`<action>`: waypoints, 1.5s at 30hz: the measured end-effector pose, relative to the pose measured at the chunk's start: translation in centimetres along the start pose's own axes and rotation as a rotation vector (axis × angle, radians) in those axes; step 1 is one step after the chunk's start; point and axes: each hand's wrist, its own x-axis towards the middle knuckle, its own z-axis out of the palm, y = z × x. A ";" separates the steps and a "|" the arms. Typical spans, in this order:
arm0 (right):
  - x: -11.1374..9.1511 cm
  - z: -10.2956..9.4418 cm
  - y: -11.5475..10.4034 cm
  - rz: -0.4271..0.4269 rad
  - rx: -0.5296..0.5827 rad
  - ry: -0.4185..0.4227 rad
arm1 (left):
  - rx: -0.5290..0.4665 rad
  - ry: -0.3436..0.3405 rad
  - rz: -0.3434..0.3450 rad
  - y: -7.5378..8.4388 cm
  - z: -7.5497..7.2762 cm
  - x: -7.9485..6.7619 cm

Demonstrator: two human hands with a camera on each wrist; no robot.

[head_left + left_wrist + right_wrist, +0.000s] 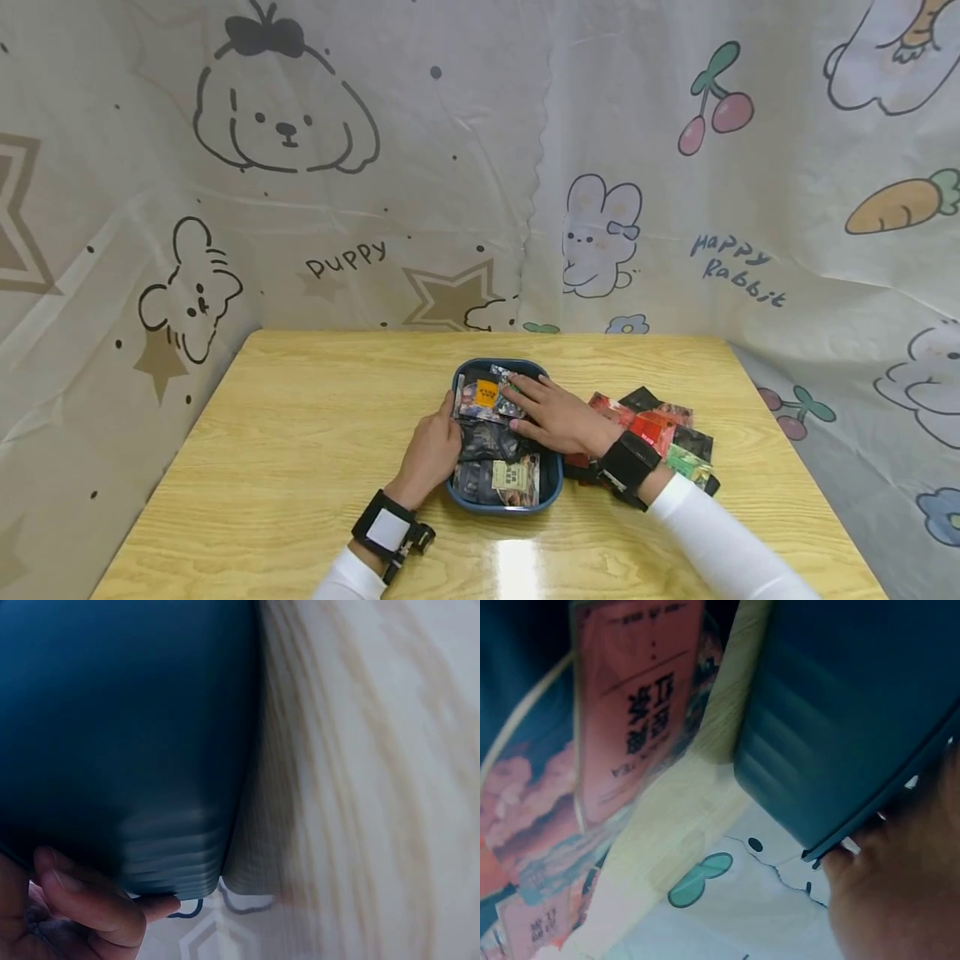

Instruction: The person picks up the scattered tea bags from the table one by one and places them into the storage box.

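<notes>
Your left hand (pixel 429 454) touches the left wall of the blue bin (pixel 504 508); can't tell if gripping. Your right hand (pixel 564 415), fingers extended, rests on packets (pixel 486 392) inside the bin. Red-and-black sachets (pixel 652 429) heaped right of the bin.

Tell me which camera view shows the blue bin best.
The head view: it shows the blue bin from above, with the packets inside, though the right hand covers part of the rim. The left wrist view shows mostly its outer wall, close up; the right wrist view, outer wall and some rim.
</notes>
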 end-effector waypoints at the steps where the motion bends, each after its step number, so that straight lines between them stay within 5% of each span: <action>1: 0.0 -0.1 -0.1 0.008 0.004 -0.013 | -0.001 0.003 0.005 0.0 0.0 0.0; 7: 0.0 -0.1 -0.6 -0.013 0.013 -0.026 | -0.008 -0.015 -0.001 -0.1 -0.1 0.1; 14: -1.2 -1.4 0.5 0.063 0.059 0.081 | -0.006 -0.023 0.000 0.1 0.1 -0.1; 25: -8.4 -4.4 5.1 0.237 0.050 0.153 | 0.020 -0.025 -0.007 0.2 -0.3 0.1; 34: -15.4 -0.7 4.5 0.297 0.038 0.102 | 0.021 -0.048 -0.015 0.3 -0.3 -0.1; 45: -14.9 2.1 2.0 0.202 0.084 0.033 | 0.016 -0.054 -0.017 0.3 -0.2 0.0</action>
